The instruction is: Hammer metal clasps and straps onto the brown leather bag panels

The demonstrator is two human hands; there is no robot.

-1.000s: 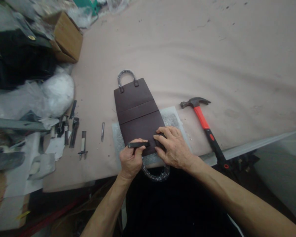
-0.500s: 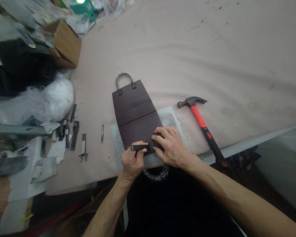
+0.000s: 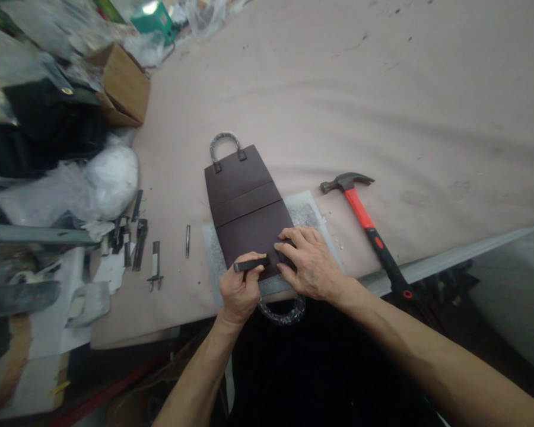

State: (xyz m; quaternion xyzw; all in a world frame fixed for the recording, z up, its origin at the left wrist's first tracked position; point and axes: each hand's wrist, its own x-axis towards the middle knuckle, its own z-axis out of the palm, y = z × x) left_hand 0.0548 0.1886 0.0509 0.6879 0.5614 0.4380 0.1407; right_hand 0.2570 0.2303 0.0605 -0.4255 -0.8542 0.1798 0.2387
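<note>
A dark brown leather bag piece lies flat, with a wrapped handle at its far end and another wrapped handle at the near edge. Its lower half rests on a pale slab. My left hand is closed round a dark metal tool, whose tip meets the leather near the bottom. Beside it my right hand presses on the leather's lower right part with bent, parted fingers. A small dark piece lies under those fingertips, mostly hidden.
A claw hammer with a red and black handle lies to the right. On the left are a thin metal rod, a pronged tool, several dark tools, plastic bags and a cardboard box.
The tool in my left hand has tilted slightly, its near end a little lower. My right hand keeps its place. The view has shifted slightly, moving the left-side items rightward.
</note>
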